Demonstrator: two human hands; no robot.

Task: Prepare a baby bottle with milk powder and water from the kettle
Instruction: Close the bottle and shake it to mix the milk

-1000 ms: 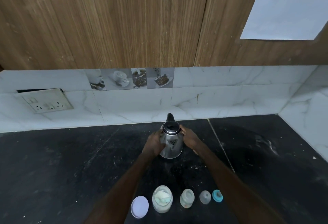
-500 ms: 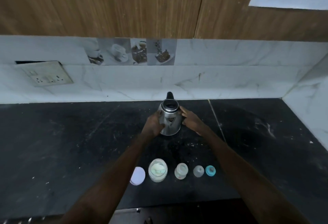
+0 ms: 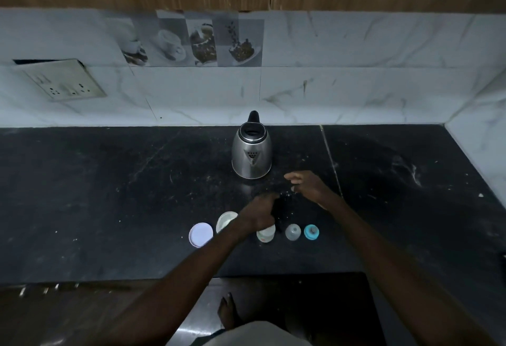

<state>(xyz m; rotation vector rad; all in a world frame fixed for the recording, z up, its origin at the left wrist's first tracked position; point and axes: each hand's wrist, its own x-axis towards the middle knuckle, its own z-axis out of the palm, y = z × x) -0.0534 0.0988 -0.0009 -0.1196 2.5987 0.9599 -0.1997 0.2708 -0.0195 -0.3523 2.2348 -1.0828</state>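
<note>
Closing our left hand on the small clear plastic baby bottle, right hand loose-fingered and empty, we need powder scooped next.

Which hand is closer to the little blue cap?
The right hand. It hovers above and behind the blue cap, not touching. The left hand is farther left, over the baby bottle.

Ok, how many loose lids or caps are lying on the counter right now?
3. The white lid lies at the left end of the row; the clear cap and the teal cap lie at the right end. The left hand may hide something.
</note>
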